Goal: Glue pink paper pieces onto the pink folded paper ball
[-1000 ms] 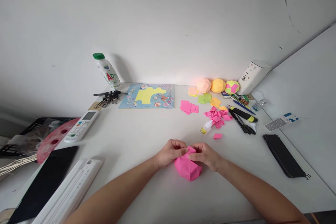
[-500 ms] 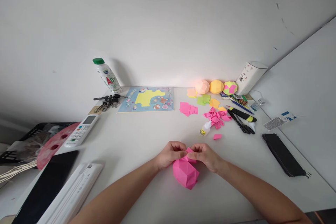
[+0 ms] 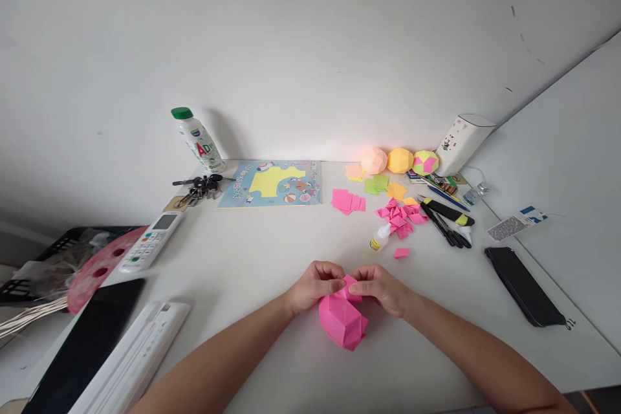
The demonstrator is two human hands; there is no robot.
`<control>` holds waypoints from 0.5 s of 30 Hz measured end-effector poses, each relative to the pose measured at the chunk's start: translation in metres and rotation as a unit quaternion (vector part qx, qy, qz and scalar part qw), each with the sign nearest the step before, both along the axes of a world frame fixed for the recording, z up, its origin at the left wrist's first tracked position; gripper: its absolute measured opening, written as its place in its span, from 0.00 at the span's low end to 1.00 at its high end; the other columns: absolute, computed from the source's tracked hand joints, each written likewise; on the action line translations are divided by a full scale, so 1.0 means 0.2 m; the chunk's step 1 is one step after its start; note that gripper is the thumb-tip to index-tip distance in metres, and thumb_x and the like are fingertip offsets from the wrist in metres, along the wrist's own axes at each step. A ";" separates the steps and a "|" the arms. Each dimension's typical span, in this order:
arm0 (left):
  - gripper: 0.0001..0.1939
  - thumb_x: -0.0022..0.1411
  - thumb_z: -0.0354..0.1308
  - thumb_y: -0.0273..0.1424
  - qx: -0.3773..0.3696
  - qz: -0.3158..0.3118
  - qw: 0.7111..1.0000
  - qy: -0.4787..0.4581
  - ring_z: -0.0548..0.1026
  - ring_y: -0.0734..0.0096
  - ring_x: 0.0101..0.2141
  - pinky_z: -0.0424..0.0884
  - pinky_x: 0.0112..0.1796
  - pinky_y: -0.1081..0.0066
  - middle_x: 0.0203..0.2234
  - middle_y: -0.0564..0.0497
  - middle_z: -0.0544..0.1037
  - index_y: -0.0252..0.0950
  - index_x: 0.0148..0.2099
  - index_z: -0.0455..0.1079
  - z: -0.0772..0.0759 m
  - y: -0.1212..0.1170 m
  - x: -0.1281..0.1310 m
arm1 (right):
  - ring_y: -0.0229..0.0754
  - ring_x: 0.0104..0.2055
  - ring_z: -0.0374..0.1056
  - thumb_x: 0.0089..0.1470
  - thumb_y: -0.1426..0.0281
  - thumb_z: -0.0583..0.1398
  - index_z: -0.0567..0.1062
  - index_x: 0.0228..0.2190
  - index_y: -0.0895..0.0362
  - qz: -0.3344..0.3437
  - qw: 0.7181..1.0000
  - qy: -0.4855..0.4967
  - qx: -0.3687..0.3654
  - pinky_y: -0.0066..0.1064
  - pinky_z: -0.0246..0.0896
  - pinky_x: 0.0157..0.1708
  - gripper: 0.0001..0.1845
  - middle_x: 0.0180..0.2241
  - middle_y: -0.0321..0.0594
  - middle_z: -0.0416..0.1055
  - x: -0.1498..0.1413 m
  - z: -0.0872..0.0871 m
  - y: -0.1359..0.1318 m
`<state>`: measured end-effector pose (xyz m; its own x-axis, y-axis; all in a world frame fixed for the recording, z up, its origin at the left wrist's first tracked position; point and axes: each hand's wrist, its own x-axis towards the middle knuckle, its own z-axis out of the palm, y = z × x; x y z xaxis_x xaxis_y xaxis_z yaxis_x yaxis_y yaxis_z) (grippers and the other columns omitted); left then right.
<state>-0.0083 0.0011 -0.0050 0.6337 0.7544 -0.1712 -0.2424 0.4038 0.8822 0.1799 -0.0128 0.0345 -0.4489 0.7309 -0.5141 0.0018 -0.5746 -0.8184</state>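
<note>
Near the front of the table, a pink folded-paper ball (image 3: 342,323), partly built with faceted sides, is held between both hands. My left hand (image 3: 317,286) pinches its upper left edge, thumb on top. On the upper right, my right hand (image 3: 378,288) grips a pink flap between thumb and fingers. The fingertips behind the paper are hidden. Beyond my hands lie a small glue bottle (image 3: 380,237), tipped on its side, and a single folded pink piece (image 3: 402,253). A pile of folded pink pieces (image 3: 398,217) sits just behind the bottle.
Three finished paper balls (image 3: 400,160) line the wall. Pink paper squares (image 3: 347,201), a blue picture book (image 3: 237,184) and a white bottle (image 3: 200,142) stand or lie at the back. A utility knife (image 3: 449,212) and black pouch (image 3: 526,286) are right; a remote (image 3: 150,242) is left.
My right fingers have shifted slightly to the right along the pink flap, showing a little more of it. The left hand and the ball stay almost in place.
</note>
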 end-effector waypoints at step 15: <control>0.12 0.45 0.67 0.35 -0.005 -0.057 0.998 -0.005 0.63 0.78 0.20 0.57 0.22 0.75 0.17 0.54 0.68 0.30 0.23 0.72 0.03 0.01 -0.01 | 0.41 0.27 0.64 0.41 0.64 0.65 0.75 0.24 0.55 0.242 0.879 -0.326 0.249 0.30 0.50 0.26 0.08 0.25 0.37 0.72 0.26 0.20 0.02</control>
